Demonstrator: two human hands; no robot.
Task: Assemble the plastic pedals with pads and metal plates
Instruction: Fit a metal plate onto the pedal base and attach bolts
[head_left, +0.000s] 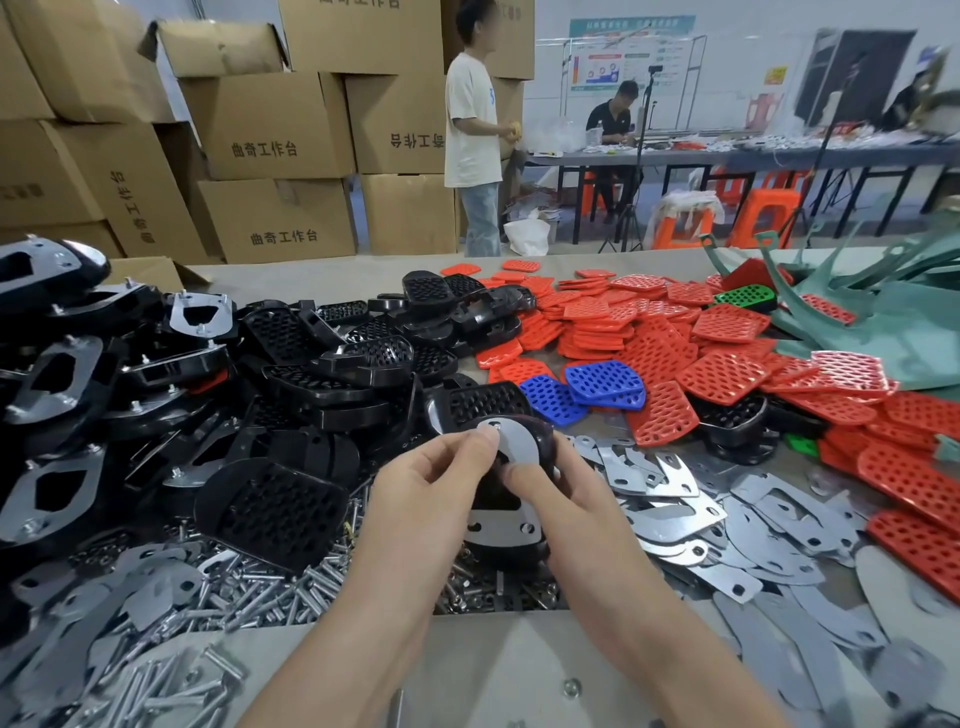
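Two hands hold a black pedal over the counter, a metal plate laid on it. The left hand's grip pinches the plate's top edge, while the right hand's grip curls round the pedal's side, thumb on the plate. Heaped black pedals lie to the left, red pads to the right, loose plates and bolts beneath.
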